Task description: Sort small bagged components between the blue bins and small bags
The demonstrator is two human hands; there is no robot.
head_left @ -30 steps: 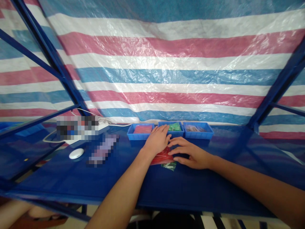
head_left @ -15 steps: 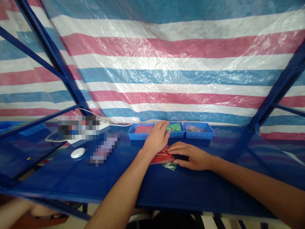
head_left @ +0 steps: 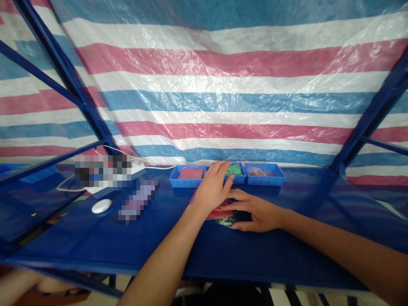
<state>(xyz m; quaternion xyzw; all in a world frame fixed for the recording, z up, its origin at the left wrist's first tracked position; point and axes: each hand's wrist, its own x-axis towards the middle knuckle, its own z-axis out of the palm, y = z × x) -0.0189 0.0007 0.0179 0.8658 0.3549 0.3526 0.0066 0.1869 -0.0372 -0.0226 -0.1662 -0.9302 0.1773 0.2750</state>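
My left hand lies over a small pile of red packets on the blue table, fingers stretched toward the trays. My right hand rests beside it, fingers flat on the pile's right edge, thumb near a green packet that sticks out at the front. Behind the hands stand three blue trays: the left tray holds red packets, the middle tray green ones, the right tray pale ones.
A white mouse and blurred items lie at the left, with a white cable behind. Blue frame bars slant up at both sides. A striped tarpaulin closes off the back.
My left hand has lifted slightly and shifted right over the pile. My right hand has slid a little nearer and lower, toward the green packet.
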